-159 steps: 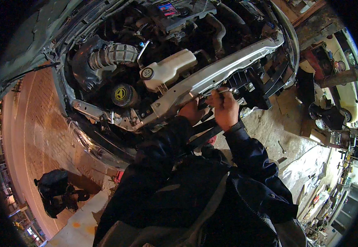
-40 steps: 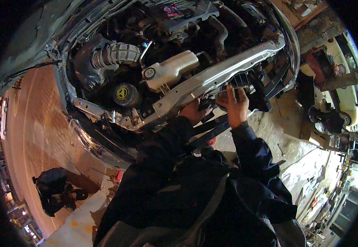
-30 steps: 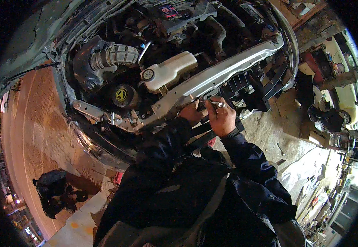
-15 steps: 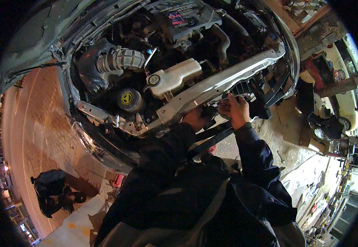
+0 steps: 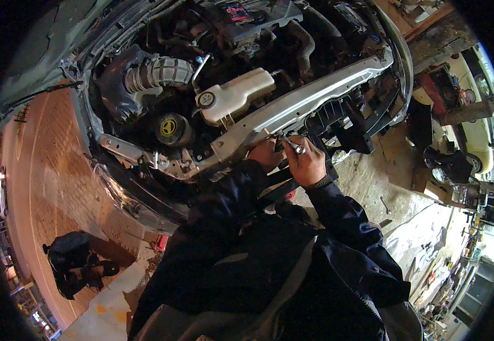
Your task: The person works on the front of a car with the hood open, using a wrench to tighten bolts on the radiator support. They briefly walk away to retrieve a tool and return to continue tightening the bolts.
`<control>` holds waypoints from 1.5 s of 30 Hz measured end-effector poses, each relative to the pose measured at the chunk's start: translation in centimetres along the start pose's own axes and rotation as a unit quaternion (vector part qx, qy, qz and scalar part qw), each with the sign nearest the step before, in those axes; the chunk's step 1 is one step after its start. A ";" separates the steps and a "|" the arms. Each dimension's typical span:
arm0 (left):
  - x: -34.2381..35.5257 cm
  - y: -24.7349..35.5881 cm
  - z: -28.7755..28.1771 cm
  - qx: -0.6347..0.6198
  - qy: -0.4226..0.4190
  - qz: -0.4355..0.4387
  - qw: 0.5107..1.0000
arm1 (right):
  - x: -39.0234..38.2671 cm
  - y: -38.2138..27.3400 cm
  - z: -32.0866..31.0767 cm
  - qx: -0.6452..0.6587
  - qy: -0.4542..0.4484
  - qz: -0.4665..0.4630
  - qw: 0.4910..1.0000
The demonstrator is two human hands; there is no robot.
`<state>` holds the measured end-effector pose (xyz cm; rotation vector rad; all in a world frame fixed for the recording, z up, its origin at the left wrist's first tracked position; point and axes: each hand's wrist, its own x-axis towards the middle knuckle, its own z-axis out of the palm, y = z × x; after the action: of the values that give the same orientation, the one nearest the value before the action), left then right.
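Note:
My right hand is closed around a shiny metal tool, apparently a wrench or ratchet, just below the silver front crossmember of an open engine bay. My left hand is beside it, partly under the crossmember's lower edge, its fingers curled around something I cannot make out. Behind the crossmember are a white plastic reservoir, a round canister with a yellow label and a ribbed air hose. Black plastic parts hang in front, right of my hands.
At left, a paved street runs beyond the car, with a black bulky object lower left. At right are a pale vehicle, a red bin and dark clutter. A loose wrench lies on the floor; tools line the lower right.
My right hand has shifted left and down since half a second ago, bringing the shiny tool beside my left hand. It has moved back and forth like this over the last second.

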<state>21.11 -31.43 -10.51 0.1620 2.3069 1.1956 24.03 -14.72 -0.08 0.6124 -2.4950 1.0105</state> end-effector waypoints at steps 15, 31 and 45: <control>-0.8 1.2 -0.2 -0.023 0.046 0.017 0.999 | 0.2 -0.5 0.0 0.024 0.003 0.038 0.999; -1.4 2.0 -0.3 -0.050 0.061 0.015 0.997 | 0.3 0.1 -0.2 0.289 0.072 0.227 0.927; -0.1 0.3 -0.1 -0.024 -0.001 0.033 0.999 | 1.1 -2.0 -0.6 -0.034 -0.031 -0.023 0.999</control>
<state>21.07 -31.31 -10.17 0.2239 2.2848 1.2824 24.27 -15.84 1.91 0.6870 -2.5456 0.8996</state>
